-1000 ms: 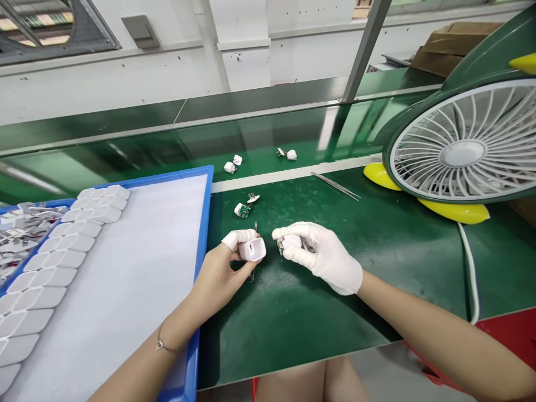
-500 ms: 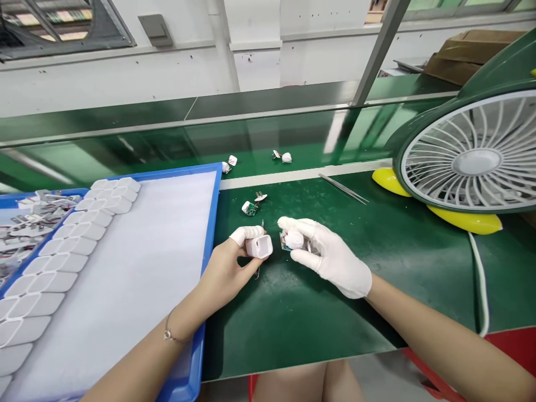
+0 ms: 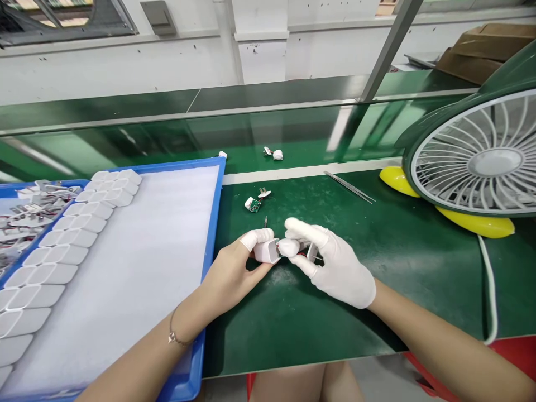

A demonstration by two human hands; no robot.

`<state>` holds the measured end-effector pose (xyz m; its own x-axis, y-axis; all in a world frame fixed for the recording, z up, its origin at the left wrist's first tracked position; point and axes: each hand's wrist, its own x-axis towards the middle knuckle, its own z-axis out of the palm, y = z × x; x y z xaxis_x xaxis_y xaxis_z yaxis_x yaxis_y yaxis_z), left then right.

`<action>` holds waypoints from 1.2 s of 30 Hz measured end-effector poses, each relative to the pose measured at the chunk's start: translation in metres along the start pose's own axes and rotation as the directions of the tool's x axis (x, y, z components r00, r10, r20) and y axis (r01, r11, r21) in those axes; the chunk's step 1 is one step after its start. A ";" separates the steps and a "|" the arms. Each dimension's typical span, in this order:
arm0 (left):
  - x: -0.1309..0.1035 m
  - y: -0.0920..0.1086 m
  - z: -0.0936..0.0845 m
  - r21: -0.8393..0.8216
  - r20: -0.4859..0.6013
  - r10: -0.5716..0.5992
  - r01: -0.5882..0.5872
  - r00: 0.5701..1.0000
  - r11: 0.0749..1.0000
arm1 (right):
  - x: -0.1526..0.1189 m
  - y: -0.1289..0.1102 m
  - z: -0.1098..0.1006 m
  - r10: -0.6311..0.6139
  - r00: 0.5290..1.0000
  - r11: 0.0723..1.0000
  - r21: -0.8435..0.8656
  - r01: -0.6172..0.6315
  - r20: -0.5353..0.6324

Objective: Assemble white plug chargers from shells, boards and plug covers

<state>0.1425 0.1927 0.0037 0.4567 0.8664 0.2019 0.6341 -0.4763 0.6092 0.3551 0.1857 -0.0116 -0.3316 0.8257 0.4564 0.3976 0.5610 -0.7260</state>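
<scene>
My left hand, with white finger cots, is closed around a small white charger housing, its open end turned to the right. In my white-gloved right hand is a charger circuit board assembly with a white-wrapped part and a plug piece on wires. The assembly's left end meets the mouth of the housing; how far it reaches inside I cannot tell. Beyond my hands lies a similar green circuit board wired to a plug piece. A thin metal tip shows just behind my left hand.
A blue tray at left holds rows of white housings; another blue tray beside it holds wired plug parts. Tweezers lie toward the right, near a green fan with a cable. Another assembly lies farther back.
My right hand has brought the circuit board assembly left to the housing's mouth. The housing has turned to face the assembly. The camera view has shifted slightly.
</scene>
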 end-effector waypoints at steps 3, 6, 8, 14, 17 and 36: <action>-0.001 -0.001 0.001 0.025 -0.010 0.026 -0.026 1.000 0.999 | -0.002 0.001 0.001 0.012 1.000 0.999 0.040 -0.013 0.021; -0.001 -0.001 0.002 0.046 -0.006 0.043 -0.043 0.999 0.998 | -0.002 0.003 0.002 -0.041 0.998 0.999 0.026 0.040 0.048; -0.001 -0.001 0.003 0.069 -0.007 0.056 -0.056 0.998 0.996 | -0.001 0.005 0.003 -0.069 0.996 0.998 -0.002 0.070 0.059; 0.000 0.001 0.006 0.152 -0.017 0.086 -0.083 0.996 0.985 | 0.001 0.006 0.006 -0.041 0.993 0.999 -0.022 0.044 0.113; 0.001 0.002 0.006 0.181 -0.006 0.119 -0.116 0.993 0.977 | 0.001 0.008 0.008 -0.039 0.991 0.999 -0.015 0.041 0.128; 0.002 0.009 0.008 0.367 0.112 0.341 -0.358 0.933 0.859 | 0.004 0.009 0.003 -0.087 0.992 0.996 -0.023 0.085 -0.095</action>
<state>0.1542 0.1888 0.0040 0.7123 0.6296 0.3100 0.6103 -0.7739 0.1695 0.3544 0.1942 -0.0177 -0.2826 0.7756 0.5644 0.3879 0.6305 -0.6723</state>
